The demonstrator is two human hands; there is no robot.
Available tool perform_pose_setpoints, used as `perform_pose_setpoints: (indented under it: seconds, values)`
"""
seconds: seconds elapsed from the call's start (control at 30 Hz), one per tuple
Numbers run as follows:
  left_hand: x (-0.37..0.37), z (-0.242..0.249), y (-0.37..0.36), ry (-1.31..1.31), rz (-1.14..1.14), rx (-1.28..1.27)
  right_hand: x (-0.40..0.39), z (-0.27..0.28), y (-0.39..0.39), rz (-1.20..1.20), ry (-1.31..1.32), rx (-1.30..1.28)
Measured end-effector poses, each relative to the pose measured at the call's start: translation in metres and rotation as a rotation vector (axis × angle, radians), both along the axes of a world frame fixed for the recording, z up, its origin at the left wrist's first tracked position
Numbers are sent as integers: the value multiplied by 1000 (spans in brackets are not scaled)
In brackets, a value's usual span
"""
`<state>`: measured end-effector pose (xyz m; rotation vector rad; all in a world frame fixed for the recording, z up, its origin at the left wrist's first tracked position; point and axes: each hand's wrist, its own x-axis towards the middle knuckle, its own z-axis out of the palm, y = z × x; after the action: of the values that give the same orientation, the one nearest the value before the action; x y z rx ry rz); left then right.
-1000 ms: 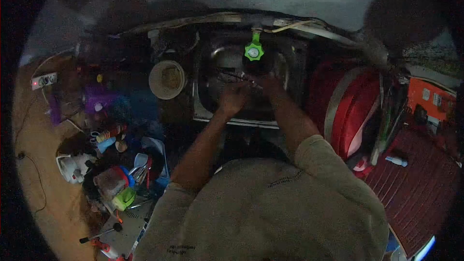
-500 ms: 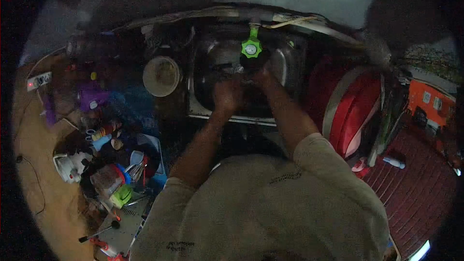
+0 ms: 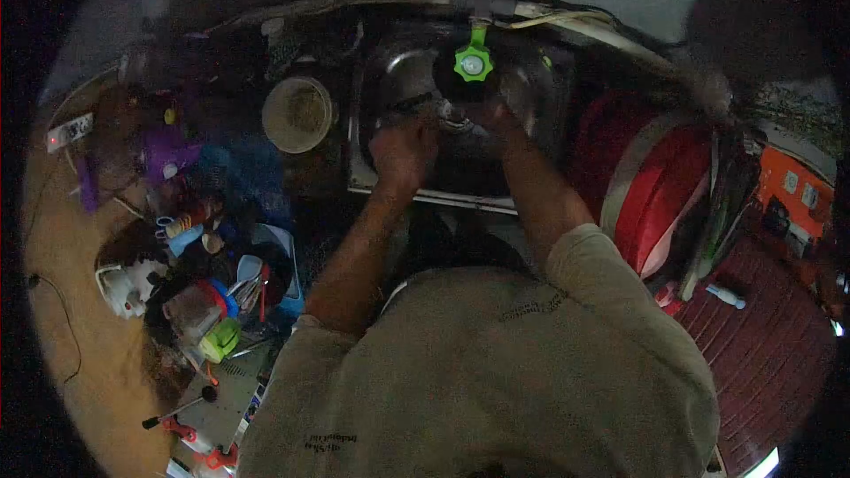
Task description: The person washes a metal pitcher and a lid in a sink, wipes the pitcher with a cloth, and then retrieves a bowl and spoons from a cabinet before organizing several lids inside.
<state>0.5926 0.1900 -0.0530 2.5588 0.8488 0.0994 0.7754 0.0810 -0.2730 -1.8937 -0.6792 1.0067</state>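
Both hands are inside a metal sink (image 3: pixel 358 155), where the light is dim. My left hand (image 3: pixel 403 155) is curled closed over the left half of the basin. A dark, narrow object (image 3: pixel 412 102) lies just beyond its fingers; whether the hand grips it I cannot make out. Under the green tap knob (image 3: pixel 474 63) is my right hand (image 3: pixel 500 117), its fingers lost in shadow and blur. Between the two hands something shiny (image 3: pixel 454 115) shows near the basin's middle, too dark to name.
A round pale tub (image 3: pixel 299 115) stands left of the sink. On the right are a red bag-like bundle (image 3: pixel 651 199) and a dark red ribbed surface (image 3: pixel 761 336). Utensils, including a whisk (image 3: pixel 248 290), crowd the lower left. A pipe (image 3: pixel 354 2) runs along the wall.
The view has shifted slightly, so the sink and tap appear higher and farther right. My left hand has moved a little left and away from the right hand within the sink.
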Motion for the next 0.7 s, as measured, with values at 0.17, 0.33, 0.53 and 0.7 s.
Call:
perform_pose_setpoints:
  seconds: [0.17, 0.33, 0.53, 0.7]
  values:
    - [-4, -3, 5, -184, 62, -37, 1, 1, 3, 25, -3, -4]
    - [-9, -2, 0, -147, 57, -71, 0, -3, 3, 34, -18, -10]
    - [-1, -35, -4, 112, 49, -83, -13, -8, 3, 41, -73, -19]
    - [-3, -57, -8, 47, -48, 50, -13, -15, 10, 26, -127, -18]
